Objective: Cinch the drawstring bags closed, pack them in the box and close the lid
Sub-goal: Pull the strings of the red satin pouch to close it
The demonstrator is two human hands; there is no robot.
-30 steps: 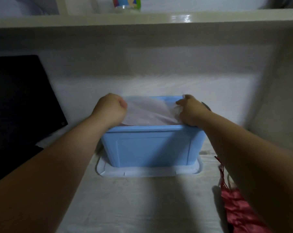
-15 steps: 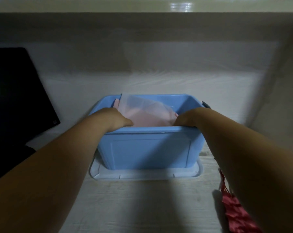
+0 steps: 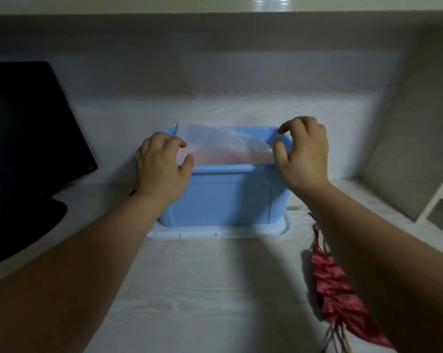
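The blue box (image 3: 223,197) stands mid-desk on its pale lid (image 3: 215,234). A translucent white drawstring bag (image 3: 223,146) with something pink inside sticks up out of the box. My left hand (image 3: 162,164) is at the box's left rim and pinches the bag's left edge between curled fingers and thumb. At the right rim my right hand (image 3: 303,154) hovers with thumb and forefinger spread apart; the thumb is beside the bag's right corner and holds nothing. A cinched red drawstring bag (image 3: 335,281) lies on the desk at the right, partly hidden by my right forearm.
A dark monitor (image 3: 29,128) and its base stand at the left. A shelf runs overhead, and a white side unit (image 3: 439,189) closes the right. The pale wooden desk (image 3: 215,296) stretches in front of the box.
Both hands have lifted out of the box to its rim. The white bag stands higher than half a second ago, and my right hand has spread off it.
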